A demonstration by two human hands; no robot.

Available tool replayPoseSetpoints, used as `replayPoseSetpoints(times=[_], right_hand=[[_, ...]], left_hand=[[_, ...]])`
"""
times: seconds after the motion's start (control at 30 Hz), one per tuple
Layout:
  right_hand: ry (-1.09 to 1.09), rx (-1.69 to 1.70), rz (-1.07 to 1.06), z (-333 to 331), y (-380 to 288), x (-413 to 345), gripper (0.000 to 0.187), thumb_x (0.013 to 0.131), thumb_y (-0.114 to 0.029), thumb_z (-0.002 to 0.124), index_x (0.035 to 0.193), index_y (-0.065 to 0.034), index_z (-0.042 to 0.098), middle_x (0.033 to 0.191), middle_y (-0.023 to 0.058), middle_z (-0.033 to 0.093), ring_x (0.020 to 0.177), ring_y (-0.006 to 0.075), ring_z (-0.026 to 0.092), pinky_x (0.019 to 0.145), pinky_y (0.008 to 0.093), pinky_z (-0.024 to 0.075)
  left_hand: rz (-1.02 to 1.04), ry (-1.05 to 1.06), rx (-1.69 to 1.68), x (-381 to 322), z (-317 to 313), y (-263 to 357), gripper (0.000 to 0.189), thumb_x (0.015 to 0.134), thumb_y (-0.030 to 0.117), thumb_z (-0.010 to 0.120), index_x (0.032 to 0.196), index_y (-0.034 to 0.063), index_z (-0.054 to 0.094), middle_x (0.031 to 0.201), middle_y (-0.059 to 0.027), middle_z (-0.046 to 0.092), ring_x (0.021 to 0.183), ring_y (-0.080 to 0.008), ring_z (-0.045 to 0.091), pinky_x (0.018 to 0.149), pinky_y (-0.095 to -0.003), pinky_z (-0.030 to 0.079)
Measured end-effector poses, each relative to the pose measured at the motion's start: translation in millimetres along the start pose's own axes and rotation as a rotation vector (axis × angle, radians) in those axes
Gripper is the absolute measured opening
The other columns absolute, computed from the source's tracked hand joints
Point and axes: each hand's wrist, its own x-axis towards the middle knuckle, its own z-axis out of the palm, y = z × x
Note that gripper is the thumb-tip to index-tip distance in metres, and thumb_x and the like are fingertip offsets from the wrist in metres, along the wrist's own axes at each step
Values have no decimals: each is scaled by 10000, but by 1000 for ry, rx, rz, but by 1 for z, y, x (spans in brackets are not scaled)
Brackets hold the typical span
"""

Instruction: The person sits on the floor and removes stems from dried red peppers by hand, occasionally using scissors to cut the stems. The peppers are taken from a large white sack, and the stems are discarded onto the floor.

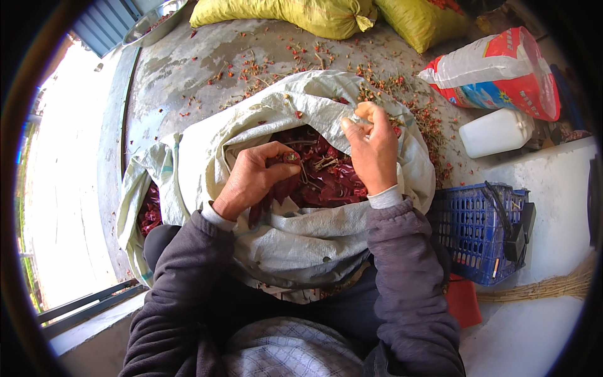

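My left hand point(256, 176) pinches a dark red dried chili pepper point(286, 186) between thumb and fingers, its cut or stem end facing up. It is over the near left side of the opening of a white woven sack point(311, 238). More dried red chilies point(332, 181), with some thin stems among them, fill the sack. My right hand point(374, 146) is raised over the sack's right rim, thumb and forefinger curled near each other; whether something small is between them cannot be told. A second woven sack point(167, 160) with red chilies stands at the left.
Chili stems and red bits point(254, 70) litter the concrete floor. Yellow sacks point(292, 16) and a metal basin point(155, 23) lie at the far side. At the right are a red-and-white bag point(490, 70), a white plastic jug point(494, 132), a blue plastic basket point(476, 231) and a straw broom point(541, 287).
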Motion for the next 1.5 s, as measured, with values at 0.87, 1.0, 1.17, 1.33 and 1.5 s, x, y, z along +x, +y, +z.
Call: replayPoseSetpoints(times=[0.87,1.0,1.17,1.33,1.5], right_hand=[[-385,-793,308,-19,106,23,300,874,-120,603,1158,-37,654,1171,232,721,1131,391,693,935,500,562],[-638,-911,341,-21,93,29,334,880,-108,598,1196,-21,659,1160,225,725,1125,401,693,936,509,554],[-415,-1103,85,-24,56,27,397,829,-46,634,1226,-48,637,1111,286,706,1040,421,704,872,499,561],[-91,-1210,-73,-57,15,25,448,844,-77,716,1276,-58,599,1139,250,694,937,369,725,796,485,559],[-84,-80,235,-58,4,16,507,866,-99,802,1307,-70,552,941,102,680,760,194,657,694,355,544]], left_hand=[[-30,57,-98,2,-2,12,284,956,46,723,1231,-15,690,976,-38,726,747,-97,667,626,-261,560],[67,76,-135,5,-5,12,299,973,82,717,1257,-9,693,980,-29,728,777,-83,655,664,-252,553],[125,169,-12,1,-17,16,260,972,96,720,1206,-17,729,1010,-26,739,891,-78,645,816,-253,545],[201,331,-67,0,-25,17,182,941,102,742,1080,-17,748,817,-20,727,690,-78,624,633,-253,521],[216,395,-82,4,-26,15,181,922,107,761,1055,-17,757,837,-27,736,713,-75,627,649,-255,528]])
